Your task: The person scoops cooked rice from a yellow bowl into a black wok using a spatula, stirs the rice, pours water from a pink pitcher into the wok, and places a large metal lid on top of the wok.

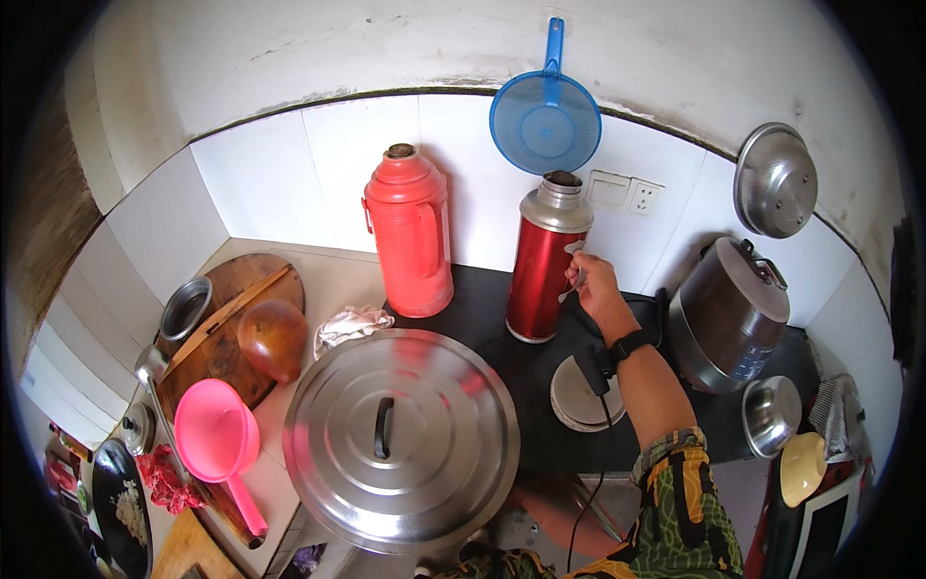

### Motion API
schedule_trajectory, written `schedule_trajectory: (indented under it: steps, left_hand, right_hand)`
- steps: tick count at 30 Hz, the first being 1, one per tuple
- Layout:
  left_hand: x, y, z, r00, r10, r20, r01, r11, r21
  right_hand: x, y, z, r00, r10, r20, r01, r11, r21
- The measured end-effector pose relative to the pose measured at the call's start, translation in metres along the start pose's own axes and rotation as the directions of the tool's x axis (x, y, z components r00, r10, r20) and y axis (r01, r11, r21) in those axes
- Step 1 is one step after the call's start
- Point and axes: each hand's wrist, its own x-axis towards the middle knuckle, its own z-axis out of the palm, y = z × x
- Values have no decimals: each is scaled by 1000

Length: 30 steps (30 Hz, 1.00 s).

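My right hand (595, 281) is closed around the side handle of a red metal thermos flask (537, 282). This flask stands upright on the black countertop, its neck showing no cap. To its left is a second thermos flask (409, 246), in red plastic, with a stopper-like top in its mouth. A wide stainless steel lid (441, 449) with a black handle lies in front of me; what is under it is hidden. Near my right wrist, a black plug-like connector (596, 368) with a cord hangs over a round pale plate or lid (568, 398). My left hand is out of view.
On the left are a wooden board (217, 391) carrying a brown gourd (273, 340), a pink plastic dipper (213, 434) and a wok (108, 492). A rice cooker (731, 311), a steel bowl (772, 416) and a yellow bowl (801, 470) occupy the right. A blue strainer (546, 134) hangs on the wall.
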Motion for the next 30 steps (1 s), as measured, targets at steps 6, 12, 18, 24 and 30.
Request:
schedule_trajectory:
  steps: [6, 12, 18, 24, 30]
  left_hand:
    - [-9, 24, 6, 997, 3, -78, 1, 999, 48]
    - [-3, 25, 4, 998, 26, -55, -25, 999, 20]
    - [-24, 14, -1, 989, -16, -148, 14, 1000, -14]
    - [-50, -10, -12, 963, 38, -267, -66, 993, -97]
    - [-75, -69, -15, 899, -132, -418, -1, 953, -303]
  right_hand:
    - [-16, -2, -1, 1000, 4, 1, -4, 995, -95]
    - [-41, -30, -10, 761, -649, -22, 303, 385, -872]
    - [-63, -17, 122, 823, -444, 354, 568, 616, -547]
    - [36, 68, 190, 933, -200, 300, 351, 692, -631]
    - [41, 81, 231, 958, -160, 238, 221, 940, -260]
